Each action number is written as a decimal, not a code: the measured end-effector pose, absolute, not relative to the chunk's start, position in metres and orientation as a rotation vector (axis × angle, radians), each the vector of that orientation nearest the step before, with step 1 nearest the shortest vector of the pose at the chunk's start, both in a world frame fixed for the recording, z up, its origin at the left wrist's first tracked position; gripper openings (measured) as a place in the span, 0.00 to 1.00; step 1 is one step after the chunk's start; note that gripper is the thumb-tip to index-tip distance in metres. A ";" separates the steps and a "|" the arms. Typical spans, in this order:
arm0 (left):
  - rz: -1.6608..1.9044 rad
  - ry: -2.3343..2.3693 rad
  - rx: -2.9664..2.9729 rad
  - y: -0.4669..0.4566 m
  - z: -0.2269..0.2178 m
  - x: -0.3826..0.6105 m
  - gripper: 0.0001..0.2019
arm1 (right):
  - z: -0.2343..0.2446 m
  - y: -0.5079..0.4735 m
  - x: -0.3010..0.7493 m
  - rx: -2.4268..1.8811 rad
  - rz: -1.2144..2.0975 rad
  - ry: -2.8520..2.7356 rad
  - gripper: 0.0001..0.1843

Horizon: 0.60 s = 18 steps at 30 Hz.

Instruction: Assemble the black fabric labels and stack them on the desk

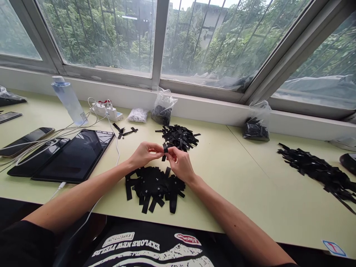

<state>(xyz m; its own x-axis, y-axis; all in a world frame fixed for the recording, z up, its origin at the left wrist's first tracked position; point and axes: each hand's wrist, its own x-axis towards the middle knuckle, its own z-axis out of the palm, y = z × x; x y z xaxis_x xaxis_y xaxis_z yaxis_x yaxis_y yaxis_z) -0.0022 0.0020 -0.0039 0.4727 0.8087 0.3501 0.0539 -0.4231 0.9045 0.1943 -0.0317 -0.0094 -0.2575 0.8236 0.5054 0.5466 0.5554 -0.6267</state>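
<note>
Between my two hands is a short black fabric strip, held upright over the table. My left hand pinches it from the left, thumb and fingertips closed. From the other side my right hand grips the same strip between thumb and forefinger. Just below my hands lies a pile of black strips, several marked with a small white M. Behind my hands sits another heap of black strips. Whether anything small is tucked inside the held strip is hidden by my fingertips.
A tablet, phones and cables lie at left, near a water bottle and a power strip. Along the wall stand a white packet and plastic bags of black pieces. More black strips spread at right.
</note>
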 end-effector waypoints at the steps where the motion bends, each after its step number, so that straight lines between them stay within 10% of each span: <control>1: 1.053 0.730 1.814 0.002 -0.004 -0.002 0.10 | -0.009 -0.031 0.195 -1.091 0.413 -1.940 0.06; 18: 0.971 0.805 2.139 0.004 -0.012 -0.001 0.10 | -0.003 0.008 0.228 -1.218 -0.188 -1.780 0.17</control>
<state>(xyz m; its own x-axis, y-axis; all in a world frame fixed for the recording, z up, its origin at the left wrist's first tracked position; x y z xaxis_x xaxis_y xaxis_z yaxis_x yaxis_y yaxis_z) -0.0013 0.0045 -0.0122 0.5378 0.7394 0.4050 0.2610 -0.6028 0.7540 0.2281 0.0082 -0.0025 -0.0665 0.6496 0.7573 0.7935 0.4946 -0.3546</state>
